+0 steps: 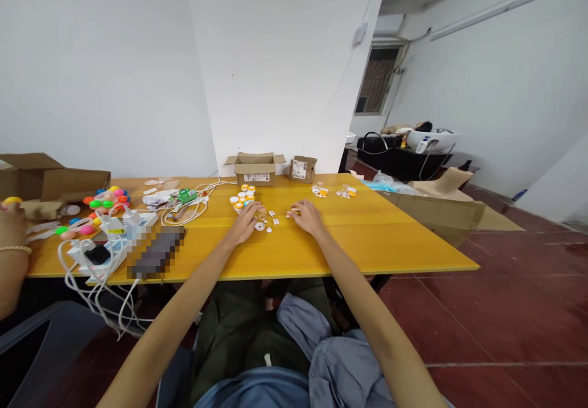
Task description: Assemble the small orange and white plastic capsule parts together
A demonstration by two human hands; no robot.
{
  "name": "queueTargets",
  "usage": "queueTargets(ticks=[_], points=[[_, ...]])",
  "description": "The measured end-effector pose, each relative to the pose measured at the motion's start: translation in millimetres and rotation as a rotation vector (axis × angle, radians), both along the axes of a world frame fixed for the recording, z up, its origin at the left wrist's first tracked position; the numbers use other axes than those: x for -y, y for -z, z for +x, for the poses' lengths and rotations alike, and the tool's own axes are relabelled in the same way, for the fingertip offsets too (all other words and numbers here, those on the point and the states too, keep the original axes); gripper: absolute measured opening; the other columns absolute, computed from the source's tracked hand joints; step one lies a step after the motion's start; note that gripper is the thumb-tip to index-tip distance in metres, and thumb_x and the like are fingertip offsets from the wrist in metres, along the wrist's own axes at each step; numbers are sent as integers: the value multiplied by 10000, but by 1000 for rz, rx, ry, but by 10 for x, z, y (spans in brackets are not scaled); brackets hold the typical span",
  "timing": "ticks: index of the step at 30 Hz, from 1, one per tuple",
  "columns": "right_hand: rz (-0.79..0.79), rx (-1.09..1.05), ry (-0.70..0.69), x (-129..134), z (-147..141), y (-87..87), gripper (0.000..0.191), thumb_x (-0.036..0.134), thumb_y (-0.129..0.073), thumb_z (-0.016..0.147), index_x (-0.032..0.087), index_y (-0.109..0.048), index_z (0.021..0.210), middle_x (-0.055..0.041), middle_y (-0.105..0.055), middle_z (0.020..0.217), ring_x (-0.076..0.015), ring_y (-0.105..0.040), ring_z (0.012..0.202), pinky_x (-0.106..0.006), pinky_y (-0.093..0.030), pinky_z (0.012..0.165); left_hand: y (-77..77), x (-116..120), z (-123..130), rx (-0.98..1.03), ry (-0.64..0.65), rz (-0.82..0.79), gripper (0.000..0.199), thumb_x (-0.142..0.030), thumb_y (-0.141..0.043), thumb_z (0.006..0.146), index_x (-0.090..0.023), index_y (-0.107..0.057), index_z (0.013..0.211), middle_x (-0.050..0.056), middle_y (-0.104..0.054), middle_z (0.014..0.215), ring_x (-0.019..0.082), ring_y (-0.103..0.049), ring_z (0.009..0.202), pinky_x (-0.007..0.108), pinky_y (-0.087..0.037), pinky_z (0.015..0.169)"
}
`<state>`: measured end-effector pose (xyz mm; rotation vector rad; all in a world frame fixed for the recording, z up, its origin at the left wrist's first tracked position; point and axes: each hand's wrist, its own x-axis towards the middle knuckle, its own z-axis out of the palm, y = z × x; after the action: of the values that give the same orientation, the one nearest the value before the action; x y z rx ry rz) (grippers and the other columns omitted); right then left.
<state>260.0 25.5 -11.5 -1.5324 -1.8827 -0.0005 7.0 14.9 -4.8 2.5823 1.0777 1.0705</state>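
Observation:
My left hand [244,223] rests on the yellow table with its fingers apart and slightly curved, beside a clear round plastic piece [262,217]. Just beyond it stands a cluster of small round containers [239,199] with white tops and orange bands. My right hand [307,217] is closed at the fingertips on a small white piece [289,215], whose exact kind is too small to tell. Between the two hands lie several little white parts [275,222] and a white disc [260,226] with a hole in its middle.
Two cardboard boxes, one open [255,169] and one smaller [302,170], stand at the back. More small parts [320,191] lie right of them. To the left are a cabled power strip [140,227], a blurred dark object [158,253], colourful balls [108,200] and another person's hand [13,227].

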Motion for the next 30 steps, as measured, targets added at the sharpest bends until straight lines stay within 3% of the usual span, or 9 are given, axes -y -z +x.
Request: queueTargets(ticks=[6,11,16,23,30], points=[[-129,143,13,139,-54,-122,148,290,-653,876,233,-725,993,-103,-678,1124,-236,-608,1078,-320,-446,931,-53,64,28,-7,1,12,455,-69,-400,825,-239,-556,1217,66,-539,1339,220,-482,1285,419,-383,1123],[-136,74,-27,137,-44,-136,121,231,-653,863,225,-730,956,-104,-713,1091,-234,-635,1062,-318,-463,924,-75,110,40,-100,22,82,389,-93,-457,804,-236,-587,1141,73,-553,1291,246,-501,1246,439,-390,1096],[-150,-277,-112,40,-18,-114,63,246,-664,814,224,-719,836,-72,-749,949,-225,-679,916,-328,-504,833,-79,137,54,-181,52,131,294,-128,-495,818,-235,-603,1069,84,-546,1298,256,-499,1236,443,-392,1068],[-295,-984,-228,-11,42,-97,263,467,-643,799,210,-671,752,-48,-731,796,-190,-678,776,-273,-504,651,-74,138,59,-200,55,149,261,-145,-503,830,-232,-603,1055,87,-548,1294,255,-491,1235,447,-391,1053],[-395,-1247,-228,30,33,-161,153,368,-692,782,226,-649,745,-41,-733,791,-172,-693,756,-241,-511,614,-50,117,50,-192,51,157,275,-161,-504,844,-236,-600,1089,88,-548,1285,257,-493,1224,447,-398,1055]])
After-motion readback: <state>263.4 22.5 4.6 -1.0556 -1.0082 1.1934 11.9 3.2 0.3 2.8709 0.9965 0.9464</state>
